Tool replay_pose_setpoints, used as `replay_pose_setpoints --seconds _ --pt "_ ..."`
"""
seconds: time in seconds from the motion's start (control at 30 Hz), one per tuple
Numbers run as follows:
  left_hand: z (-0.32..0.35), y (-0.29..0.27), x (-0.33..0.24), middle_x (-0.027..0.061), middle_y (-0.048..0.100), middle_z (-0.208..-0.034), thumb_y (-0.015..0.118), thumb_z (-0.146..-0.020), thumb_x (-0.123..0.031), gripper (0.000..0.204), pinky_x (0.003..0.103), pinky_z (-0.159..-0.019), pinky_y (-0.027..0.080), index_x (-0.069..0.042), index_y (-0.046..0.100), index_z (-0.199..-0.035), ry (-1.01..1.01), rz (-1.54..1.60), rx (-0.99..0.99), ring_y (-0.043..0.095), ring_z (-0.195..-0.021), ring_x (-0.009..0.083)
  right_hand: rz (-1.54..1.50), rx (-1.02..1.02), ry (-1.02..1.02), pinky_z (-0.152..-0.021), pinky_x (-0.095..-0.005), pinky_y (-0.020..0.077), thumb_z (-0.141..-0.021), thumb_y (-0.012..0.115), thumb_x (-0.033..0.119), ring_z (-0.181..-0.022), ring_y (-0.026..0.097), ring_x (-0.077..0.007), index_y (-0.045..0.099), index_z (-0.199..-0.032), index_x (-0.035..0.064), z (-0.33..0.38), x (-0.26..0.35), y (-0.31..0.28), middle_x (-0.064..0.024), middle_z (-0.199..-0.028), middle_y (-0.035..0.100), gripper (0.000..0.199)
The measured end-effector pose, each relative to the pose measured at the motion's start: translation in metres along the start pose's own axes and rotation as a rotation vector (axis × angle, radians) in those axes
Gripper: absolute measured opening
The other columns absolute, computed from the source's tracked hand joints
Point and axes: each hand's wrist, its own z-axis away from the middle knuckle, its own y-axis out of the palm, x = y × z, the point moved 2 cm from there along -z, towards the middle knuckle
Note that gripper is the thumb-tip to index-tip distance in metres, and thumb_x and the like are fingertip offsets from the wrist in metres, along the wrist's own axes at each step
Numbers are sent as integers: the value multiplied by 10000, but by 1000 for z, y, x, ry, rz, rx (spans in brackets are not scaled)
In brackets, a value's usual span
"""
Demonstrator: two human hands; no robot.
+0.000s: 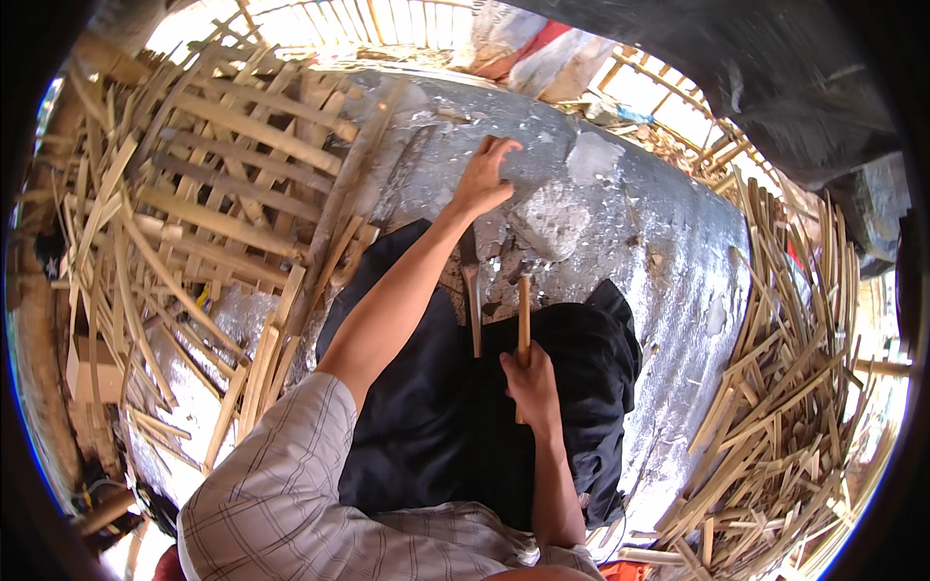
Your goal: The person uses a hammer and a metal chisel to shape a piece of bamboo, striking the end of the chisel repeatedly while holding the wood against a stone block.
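Scuffed silvery sheeting (688, 242) lies below left fingers (500, 146) (bamboo strips (765, 455) heaped alongside).

Upper garment: light grey-beige woven shirt (426, 537) printed with a check of thin, dark crossing lines. Left sleeve (271, 455): short, wide-cut, loosely creased; plain hem near the elbow. Right sleeve (572, 557): same checked cloth, visible only as a small section at the lower edge. Lower garment: loose, black, matt fabric covering (407, 450) over the legs, deeply folded; exact cut cannot be determined. Forearms, left hand (482, 184) and right hand (533, 380): bare.
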Motion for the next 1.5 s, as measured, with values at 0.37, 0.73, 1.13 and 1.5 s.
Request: replay_pose_setpoints --seconds 0.37,0.73,1.13,1.5 --pt "-2 -3 14 184 578 -1233 637 -729 43 529 461 -956 495 -61 585 -1245 -53 -91 -12 588 -1140 403 341 56 -109 -892 -576 426 -832 666 -2 -1047 471 -542 423 -1219 -68 -8 26 38 -337 -1118 418 462" --pt "-9 11 52 111 614 -1218 579 -692 93 523 438 -937 485 -55 634 -1191 -152 -243 -12 582 -1109 356 676 342 -5 -856 -495 479 -906 534 96 -970 501 -448 553 -1125 -43 -43 31 39 -282 -1032 469 260" --pt "-4 25 52 76 617 -1283 585 -694 47 557 462 -958 463 -79 647 -1233 -188 -388 6 563 -1093 354 197 676 194 -745 -409 571 -940 623 168 -879 722 -320 688 -1056 21 -139 46 -64 -182 -1019 720 198" --pt "-5 27 50 45 593 -1320 670 -754 -167 477 472 -931 477 -102 658 -1226 -180 -559 105 563 -1063 341 552 -745 -369 -896 -484 445 -915 612 46 -1045 546 -328 585 -1042 1 -441 64 -216 -169 -1070 567 138"
